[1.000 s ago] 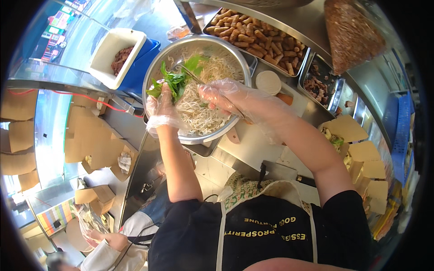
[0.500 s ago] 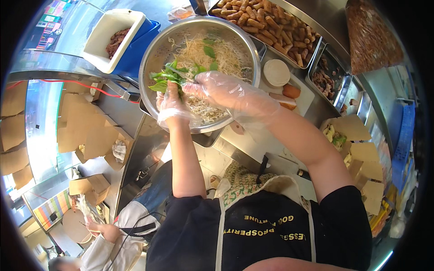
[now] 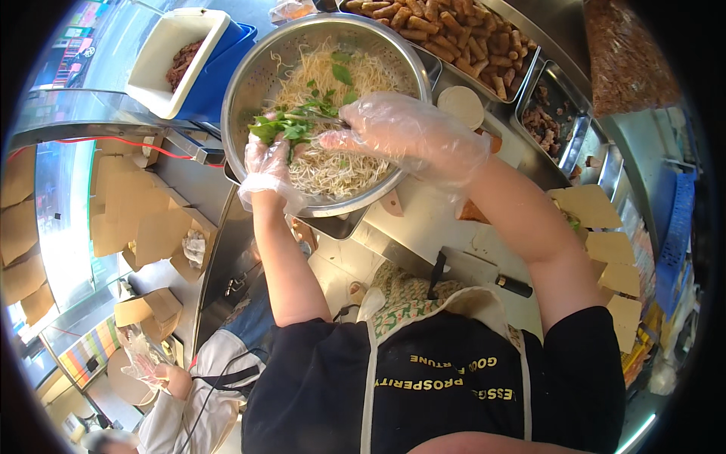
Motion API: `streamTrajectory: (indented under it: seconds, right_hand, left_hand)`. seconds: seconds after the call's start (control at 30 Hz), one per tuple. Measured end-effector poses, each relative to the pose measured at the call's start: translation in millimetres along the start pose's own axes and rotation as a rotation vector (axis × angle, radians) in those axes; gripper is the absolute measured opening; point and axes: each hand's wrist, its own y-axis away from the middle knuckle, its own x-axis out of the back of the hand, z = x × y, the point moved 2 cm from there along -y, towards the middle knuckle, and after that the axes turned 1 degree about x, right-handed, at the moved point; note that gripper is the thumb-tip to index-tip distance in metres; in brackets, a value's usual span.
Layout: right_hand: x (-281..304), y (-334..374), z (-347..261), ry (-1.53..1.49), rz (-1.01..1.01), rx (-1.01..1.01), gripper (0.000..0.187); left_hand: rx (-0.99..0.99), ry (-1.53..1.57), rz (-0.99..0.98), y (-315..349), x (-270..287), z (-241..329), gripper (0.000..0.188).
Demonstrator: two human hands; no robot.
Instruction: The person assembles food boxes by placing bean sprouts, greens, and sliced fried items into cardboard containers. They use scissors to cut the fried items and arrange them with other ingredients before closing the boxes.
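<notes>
A large steel colander (image 3: 240, 83) holds a heap of pale bean sprouts (image 3: 340, 170) with loose green leaves on top. My left hand (image 3: 269, 163), in a clear plastic glove, is closed on a bunch of leafy green herb sprigs (image 3: 291, 127) over the colander's left side. From the right, my gloved right hand (image 3: 393, 130) reaches over the sprouts. Its fingers pinch the stem end of the same herbs; the glove partly hides the exact grip.
A tray of fried rolls (image 3: 484, 45) and a tray of chopped meat (image 3: 541, 125) stand at the far right. At the back left is a blue-and-white bin (image 3: 215, 72). A black-handled knife (image 3: 514, 285) lies nearby. Cardboard boxes (image 3: 162, 227) and another person (image 3: 197, 393) are leftward.
Both hands have shifted apart, the left slightly left and the right to the right, with the herbs stretched between them. The view has moved slightly.
</notes>
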Motion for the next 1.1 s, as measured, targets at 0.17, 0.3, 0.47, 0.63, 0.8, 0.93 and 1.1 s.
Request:
streamTrajectory:
  seconds: [0.17, 0.3, 0.47, 0.63, 0.8, 0.93, 1.1]
  right_hand:
    - [5.0, 13.4, -4.5, 0.043, 0.032, 0.333, 0.049]
    - [9.0, 31.2, -11.7, -0.045, 0.029, 0.081, 0.036]
    - [22.9, 49.6, -14.5, 0.218, 0.131, 0.047, 0.039]
    - [25.5, 79.3, -22.4, 0.157, 0.306, -0.008, 0.037]
    - [21.2, 104.9, -32.7, 0.147, 0.159, -0.143, 0.04]
    - [24.7, 136.9, -32.9, 0.12, 0.124, -0.243, 0.043]
    - [10.6, 189.2, -13.7, -0.074, 0.228, -0.482, 0.043]
  left_hand:
    - [-0.298, -0.555, -0.294, -4.2, 0.2, 3.4, 0.077]
    - [0.051, -0.449, -0.35, -8.0, 15.5, 5.9, 0.083]
    - [0.172, -1.127, -0.358, -22.1, 29.8, 29.7, 0.087]
    - [-0.367, -1.405, -0.404, -72.4, -27.7, 52.8, 0.069]
    - [-0.258, -1.499, -0.458, -77.9, -79.5, 16.0, 0.059]
    - [-0.287, -1.424, -0.657, -96.4, -62.1, 25.5, 0.036]
    - [-0.284, -1.446, -0.565, -130.3, -19.8, 63.0, 0.047]
